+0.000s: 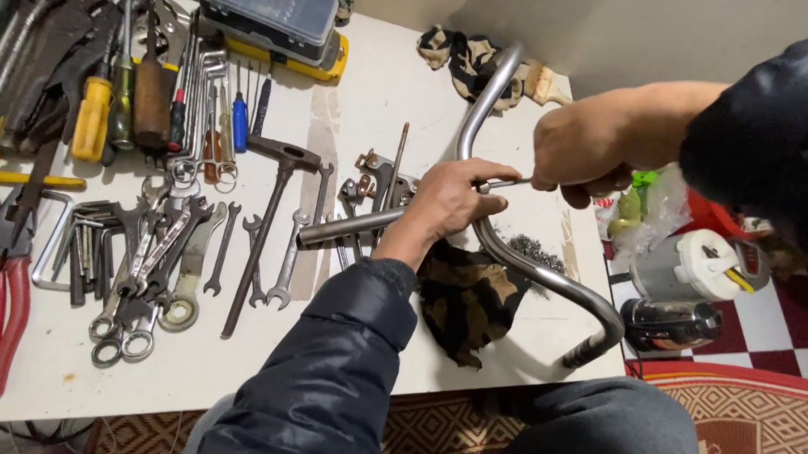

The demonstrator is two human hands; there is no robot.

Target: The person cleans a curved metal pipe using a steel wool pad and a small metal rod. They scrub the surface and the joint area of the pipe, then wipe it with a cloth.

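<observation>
L hand [452, 198] clenches the bar [503, 250] over the table [69, 373], near a rag [465, 301]. R hand [585, 149] grips a thin tool [505, 185] at the bar's middle. Best keep bar braced w/ L, tool square, turn slow.

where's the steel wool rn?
In the head view, the steel wool lies on the white table right of centre, tucked against the curved metal handlebar, just right of the left hand and beside the camouflage cloth.
</observation>
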